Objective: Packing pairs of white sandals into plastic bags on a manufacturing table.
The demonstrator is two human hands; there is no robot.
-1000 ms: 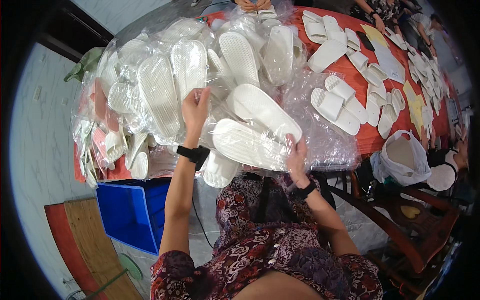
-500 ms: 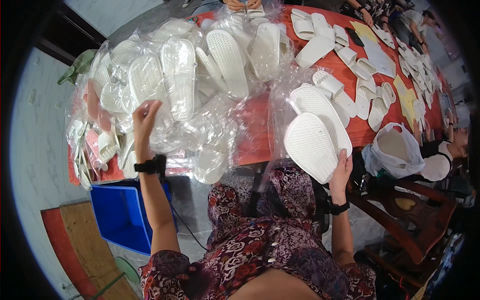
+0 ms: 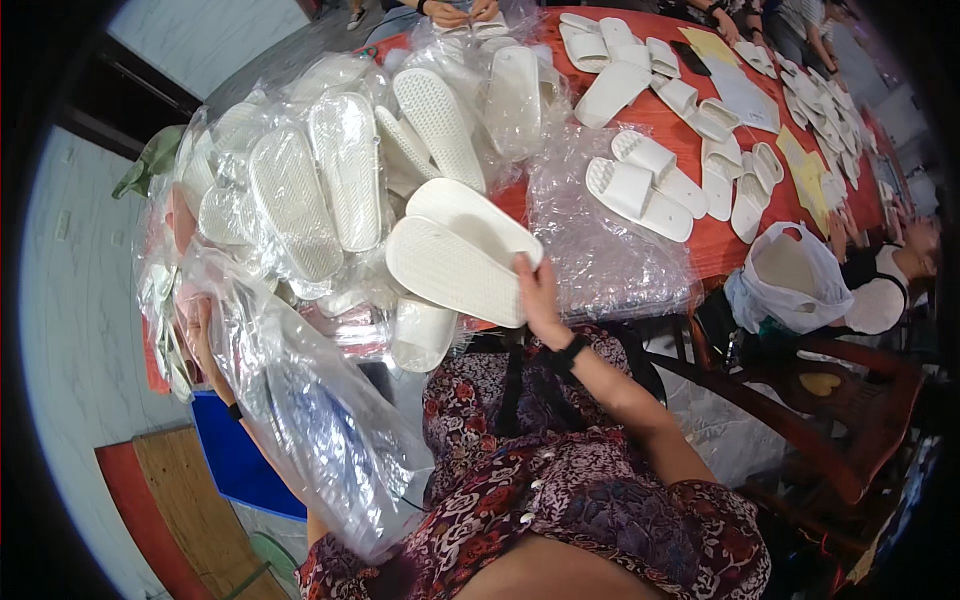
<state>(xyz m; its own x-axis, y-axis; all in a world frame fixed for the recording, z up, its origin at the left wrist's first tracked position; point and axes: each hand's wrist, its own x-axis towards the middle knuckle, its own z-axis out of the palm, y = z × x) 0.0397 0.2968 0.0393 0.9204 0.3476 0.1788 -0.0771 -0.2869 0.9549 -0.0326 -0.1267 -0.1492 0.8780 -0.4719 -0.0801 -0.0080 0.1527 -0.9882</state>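
Right hand (image 3: 540, 300) closed on the heel end of 2 white slippers (image 3: 455, 250), soles up, 1 lying on the other, fingers (image 3: 527, 268) wrapped over the near edge and thumb hidden underneath. Pair held above the near edge of the red worktop (image 3: 720, 250), just in front of a heap of bagged slippers (image 3: 330, 180). Dark band on that wrist.

Left hand (image 3: 200, 335) low at the left, seen through plastic, gripping the top of a clear plastic bag (image 3: 310, 420); exact curl of those fingers hard to tell behind the film, but closed on it. Bag hanging long and slack down past the lap, over the patterned dress (image 3: 560, 500). Well apart from the slippers in the right hand.

Behind the heap, more slippers in clear wrap, soles up, stacked against each other. To the right of the held pair, a crumpled sheet of clear film (image 3: 610, 240) spread on the worktop, with 2 unwrapped white slippers (image 3: 640, 185) lying on its far part. Further right, more loose white slippers and yellow paper sheets (image 3: 805, 165). White carrier bag (image 3: 790, 280) hanging at the worktop's right edge. Blue bin (image 3: 235, 460) on the floor, lower left. Another person's hands (image 3: 460, 12) at the far edge.
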